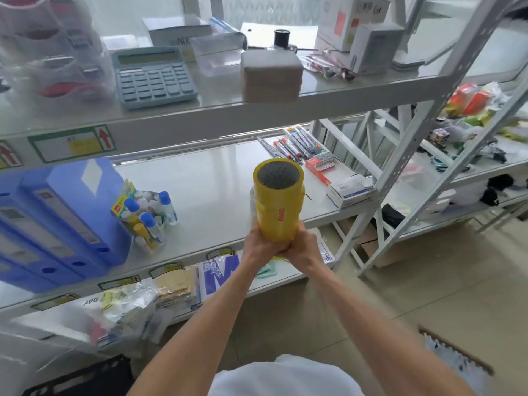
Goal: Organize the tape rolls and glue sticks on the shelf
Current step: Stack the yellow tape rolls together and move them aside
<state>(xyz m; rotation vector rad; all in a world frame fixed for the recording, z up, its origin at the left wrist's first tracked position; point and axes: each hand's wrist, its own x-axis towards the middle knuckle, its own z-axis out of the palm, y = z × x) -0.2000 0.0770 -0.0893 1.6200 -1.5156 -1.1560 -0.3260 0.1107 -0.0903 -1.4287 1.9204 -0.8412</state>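
Observation:
A stack of yellow tape rolls [278, 201] stands upright in the air over the front edge of the middle shelf [217, 184]. My left hand [258, 244] and my right hand [303, 248] both clasp the bottom of the stack from either side. A clear roll shows just behind its left side. To the left on the same shelf lies a heap of glue bottles and glue sticks [148, 215] with blue caps and yellow bodies, some upright, some lying down.
Blue file boxes [57, 221] fill the shelf's left end. Pens [297, 144], a red staple box [321, 165] and white boxes [350, 191] lie at its right end. A calculator [153, 77] and a wrapped block [271, 75] sit on the upper shelf. A second rack stands to the right.

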